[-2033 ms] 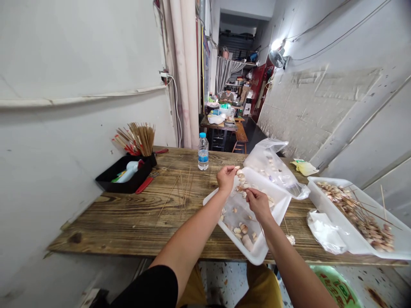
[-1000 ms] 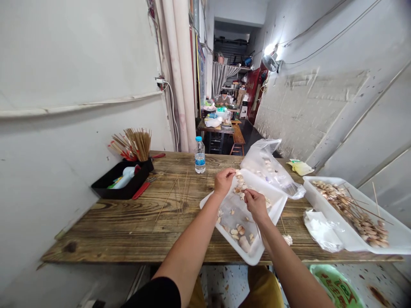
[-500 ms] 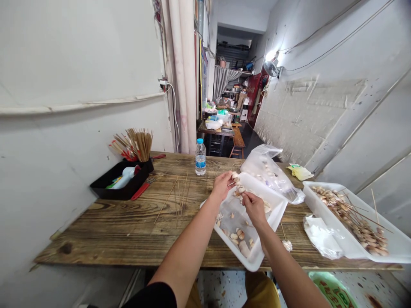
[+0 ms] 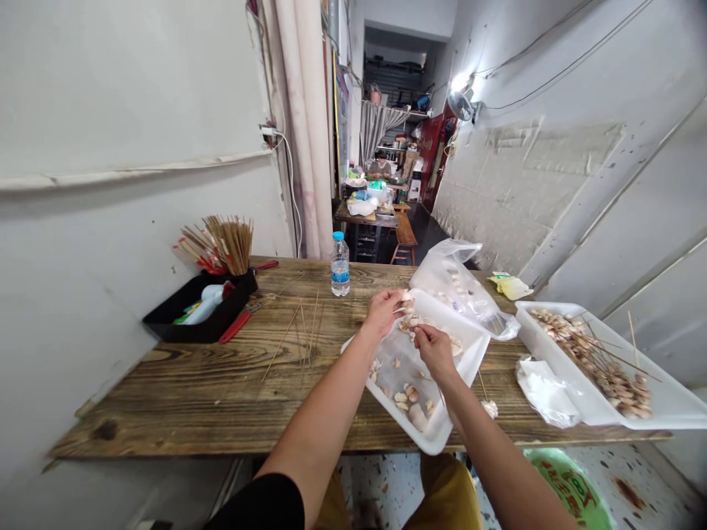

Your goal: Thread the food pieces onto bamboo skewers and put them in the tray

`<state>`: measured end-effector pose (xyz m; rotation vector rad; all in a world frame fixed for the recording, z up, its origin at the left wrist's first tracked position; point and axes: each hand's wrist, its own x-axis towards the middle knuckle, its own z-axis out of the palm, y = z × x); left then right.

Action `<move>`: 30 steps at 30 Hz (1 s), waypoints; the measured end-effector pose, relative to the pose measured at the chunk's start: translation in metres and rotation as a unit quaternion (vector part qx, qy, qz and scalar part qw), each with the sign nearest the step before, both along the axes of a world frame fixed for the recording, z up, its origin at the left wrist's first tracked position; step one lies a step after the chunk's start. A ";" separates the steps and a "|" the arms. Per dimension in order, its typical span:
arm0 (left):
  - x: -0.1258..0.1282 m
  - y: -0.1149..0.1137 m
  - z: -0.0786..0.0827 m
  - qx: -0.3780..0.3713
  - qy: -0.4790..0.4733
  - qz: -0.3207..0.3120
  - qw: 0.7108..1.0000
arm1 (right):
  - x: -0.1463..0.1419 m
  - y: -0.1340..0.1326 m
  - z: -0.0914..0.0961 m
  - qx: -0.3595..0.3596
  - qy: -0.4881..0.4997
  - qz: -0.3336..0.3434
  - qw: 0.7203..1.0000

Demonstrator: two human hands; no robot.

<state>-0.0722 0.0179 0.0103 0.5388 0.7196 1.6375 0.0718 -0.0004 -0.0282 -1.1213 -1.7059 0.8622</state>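
Over the near white tray, my left hand is closed around pale, brown-tinged mushroom pieces. My right hand is pinched just below and to the right of them. From it a thin bamboo skewer seems to run down beside the wrist; its upper end is hidden by the fingers and the pieces. Loose mushroom pieces and scraps lie on the tray floor. A single skewer with a whitish piece rests on the table at the tray's right side.
Several loose skewers lie left of the tray, near a water bottle. A black box with bundled skewers stands at far left. Behind is a plastic bag; at right, a second white tray holds loaded skewers. A person sits far back.
The camera view has shifted slightly. My hands remain over the tray, and the right fingers have turned a little, with a stick now showing beside the right wrist.
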 end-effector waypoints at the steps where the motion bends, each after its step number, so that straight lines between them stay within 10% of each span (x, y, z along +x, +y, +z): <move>1: 0.001 0.000 -0.001 -0.003 0.000 0.013 1.000 | -0.001 0.000 0.000 -0.001 0.006 0.000 1.000; 11: 0.005 -0.002 -0.002 -0.002 0.011 -0.007 1.000 | -0.015 -0.006 0.014 -0.043 0.117 -0.020 0.992; 17: 0.008 0.001 -0.028 -0.007 0.316 -0.005 0.949 | 0.013 -0.006 0.058 -0.129 0.278 -0.029 0.952; 24: 0.007 -0.002 -0.043 0.064 0.579 -0.075 0.809 | 0.160 0.001 0.105 0.037 -0.018 -0.262 0.964; 30: 0.009 -0.015 -0.027 0.073 0.675 -0.093 0.728 | 0.334 -0.013 0.135 0.149 -0.272 -0.470 0.826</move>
